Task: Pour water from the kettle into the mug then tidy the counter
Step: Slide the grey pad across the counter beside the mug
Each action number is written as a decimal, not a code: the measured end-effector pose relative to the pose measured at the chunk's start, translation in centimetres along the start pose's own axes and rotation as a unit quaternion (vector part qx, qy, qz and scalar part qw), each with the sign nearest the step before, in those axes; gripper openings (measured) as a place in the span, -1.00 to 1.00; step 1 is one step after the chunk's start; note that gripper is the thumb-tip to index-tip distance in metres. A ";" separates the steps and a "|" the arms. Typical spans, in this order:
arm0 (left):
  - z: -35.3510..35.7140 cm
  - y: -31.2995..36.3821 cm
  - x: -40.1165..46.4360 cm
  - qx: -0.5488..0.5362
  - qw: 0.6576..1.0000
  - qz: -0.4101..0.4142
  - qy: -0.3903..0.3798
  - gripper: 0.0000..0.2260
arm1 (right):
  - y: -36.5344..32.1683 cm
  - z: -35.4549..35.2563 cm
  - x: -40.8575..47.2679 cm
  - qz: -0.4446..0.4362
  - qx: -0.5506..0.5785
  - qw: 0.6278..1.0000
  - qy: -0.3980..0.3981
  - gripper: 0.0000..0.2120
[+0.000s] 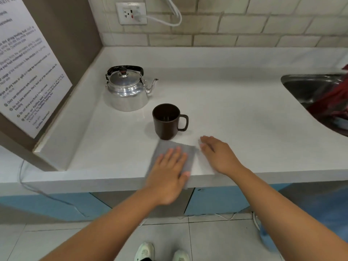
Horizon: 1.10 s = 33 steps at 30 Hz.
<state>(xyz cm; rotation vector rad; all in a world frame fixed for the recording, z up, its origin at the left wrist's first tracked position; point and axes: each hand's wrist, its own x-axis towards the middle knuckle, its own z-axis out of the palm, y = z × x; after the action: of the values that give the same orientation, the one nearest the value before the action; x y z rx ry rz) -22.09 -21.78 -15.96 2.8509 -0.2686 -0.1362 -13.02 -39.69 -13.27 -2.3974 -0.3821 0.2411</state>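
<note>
The left hand [170,166] lies flat with fingers spread on the grey cloth [174,153] at the surface's [244,110] front edge — the mug [166,120] stands just behind, the kettle [128,91] farther back-left — while the right hand [216,153] hovers open beside it.

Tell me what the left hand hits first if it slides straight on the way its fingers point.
The left hand lies flat on the grey cloth, fingers aimed up and slightly right. Straight on, it would probably meet the brown mug first, just past the cloth's far edge. The kettle sits further left, likely off that line.
</note>
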 end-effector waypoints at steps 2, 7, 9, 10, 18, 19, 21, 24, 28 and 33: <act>0.0 3.1 2.8 -0.027 0.996 0.073 -0.046 -0.47 | 0.0 -1.2 0.0 0.004 0.037 0.996 0.075 -0.68; -3.1 5.5 7.5 -0.237 0.957 0.136 -0.099 -0.74 | -0.7 -2.3 0.4 0.028 0.110 0.989 0.093 -0.71; -3.7 3.5 6.1 -0.262 0.955 0.119 -0.066 -0.77 | -0.7 -1.7 0.3 0.022 0.105 0.994 0.031 -0.68; -3.8 2.1 5.0 -0.266 0.956 0.115 -0.044 -0.78 | -0.5 -1.4 0.1 0.002 0.098 0.995 -0.009 -0.66; -5.6 -10.2 1.1 -0.200 0.953 -0.095 0.206 -0.77 | 3.6 -0.9 2.4 -0.075 -0.226 0.968 -0.076 -0.45; -5.6 -10.7 1.9 -0.179 0.958 -0.111 0.192 -0.71 | 3.7 -1.3 4.0 -0.046 -0.246 0.966 -0.065 -0.44; -5.2 -11.2 3.8 -0.133 0.974 -0.139 0.116 -0.53 | 3.3 -1.5 7.2 0.023 -0.278 0.960 -0.039 -0.44; -3.7 -11.2 5.2 -0.052 0.984 -0.149 0.079 -0.43 | 1.9 0.3 9.8 0.080 -0.273 0.958 -0.014 -0.43; -2.9 -11.5 5.2 -0.027 0.984 -0.141 0.110 -0.42 | 2.1 1.4 9.7 -0.010 -0.269 0.962 -0.033 -0.40; -2.7 -11.5 5.3 -0.013 0.984 -0.139 0.110 -0.42 | 1.8 0.6 10.3 0.161 -0.229 0.960 0.031 -0.41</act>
<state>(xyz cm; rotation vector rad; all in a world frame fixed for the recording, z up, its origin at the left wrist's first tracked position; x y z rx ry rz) -14.62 -11.29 -16.95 2.8302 0.1769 0.1212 -3.10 -37.20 -15.65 -2.9151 -0.0105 0.2423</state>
